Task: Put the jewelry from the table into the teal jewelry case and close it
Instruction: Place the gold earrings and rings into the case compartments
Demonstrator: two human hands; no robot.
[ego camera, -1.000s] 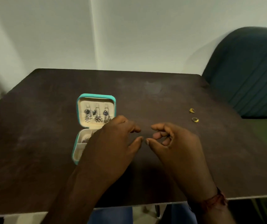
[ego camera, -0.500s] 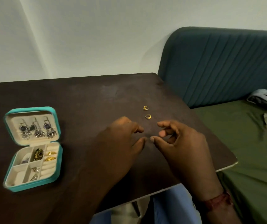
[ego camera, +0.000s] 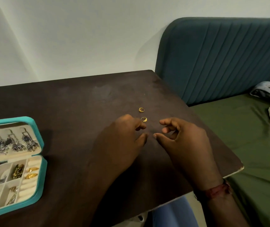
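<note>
Two small gold rings lie on the dark table: the far ring (ego camera: 141,109) and the near ring (ego camera: 144,119). My left hand (ego camera: 122,140) hovers palm down, its fingertips just beside the near ring, holding nothing. My right hand (ego camera: 183,141) is a little to the right, fingers loosely curled and apart, empty. The teal jewelry case (ego camera: 40,181) stands open at the far left, with dangling earrings on its lid and gold pieces in its cream compartments.
The dark table (ego camera: 82,112) ends at a right edge near my right wrist. Beyond it is a teal padded headboard (ego camera: 221,59) and a green bed sheet (ego camera: 245,136) with crumpled cloth (ego camera: 268,90). A white wall is behind.
My view has swung right, so the case now sits at the far left. Both hands have moved toward the two rings, and my left fingertips are now beside the near ring.
</note>
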